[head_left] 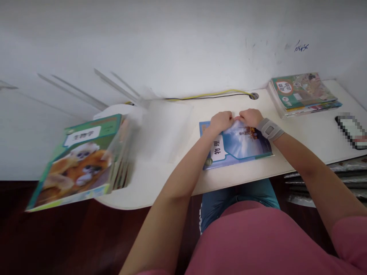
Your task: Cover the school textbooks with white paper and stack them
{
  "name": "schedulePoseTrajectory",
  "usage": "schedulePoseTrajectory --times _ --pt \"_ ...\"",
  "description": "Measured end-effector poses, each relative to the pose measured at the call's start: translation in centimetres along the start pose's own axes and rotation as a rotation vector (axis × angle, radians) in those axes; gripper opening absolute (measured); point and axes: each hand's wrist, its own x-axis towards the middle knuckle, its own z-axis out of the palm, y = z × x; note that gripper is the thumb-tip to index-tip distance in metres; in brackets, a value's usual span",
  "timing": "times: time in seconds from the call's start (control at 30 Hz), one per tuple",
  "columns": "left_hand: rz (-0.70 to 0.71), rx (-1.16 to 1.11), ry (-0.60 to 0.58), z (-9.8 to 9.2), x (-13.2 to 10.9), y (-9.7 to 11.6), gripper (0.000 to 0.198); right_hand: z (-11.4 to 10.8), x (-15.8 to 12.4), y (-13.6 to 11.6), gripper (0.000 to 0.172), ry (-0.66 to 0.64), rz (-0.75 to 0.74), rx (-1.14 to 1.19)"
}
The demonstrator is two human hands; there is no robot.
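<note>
A blue book [239, 143] with a sky picture and a white title label lies sideways on the white table [137, 191]. My left hand [222, 121] and my right hand [251, 117] meet at its far edge, thumbs close together and fingers curled in. Both hands are closed on that edge; the fingertips are hidden. A transparent sheet or cover [163, 130], blurred, spreads to the left of the book.
A stack of books with a monkey cover [77, 164] stands at the left edge. Another stack [304, 91] sits back right, a phone [354, 131] at the far right. Cables [212, 94] run along the wall to a round hole. Packaged items [344, 179] lie below the right side.
</note>
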Motion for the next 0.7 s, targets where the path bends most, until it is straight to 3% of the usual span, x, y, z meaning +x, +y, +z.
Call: schedulePoseTrajectory --times 0.1,0.37,0.53,0.7 --pt "-0.039 0.109 0.046 0.0 -0.9 0.1 0.034 -0.1 0.4 0.2 0.051 -0.007 -0.010 0.023" --pt "-0.180 0.149 0.071 -0.3 -1.6 -0.7 0.041 -0.1 0.9 0.3 0.052 -0.044 -0.015 0.044" --pt "-0.240 0.239 0.165 -0.2 -2.8 -3.3 0.049 0.0 0.9 0.4 0.050 -0.031 0.011 0.058" --pt "-0.301 0.241 0.230 0.1 -3.8 -6.3 0.048 0.1 1.1 0.7 0.064 -0.037 0.107 0.053"
